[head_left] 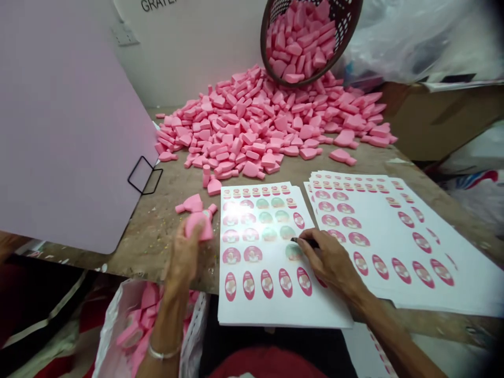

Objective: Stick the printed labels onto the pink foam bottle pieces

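My left hand is closed around a small pink plastic bottle, held just above the table left of the sticker sheets. Two more pink bottles lie close beside it, one just behind and one partly hidden by the held one. On the front stack of sticker sheets rests my right hand, its fingers pinching a thin dark pointed tool whose exact kind I cannot make out. The tool's tip touches the sheet by a green sticker. One label spot to the left of that sticker is bare white.
A heap of pink bottles covers the table's back, below a tipped brown basket. More sticker sheets lie right. A white panel stands left, near a black wire stand. Below the edge sits a lined bin holding bottles.
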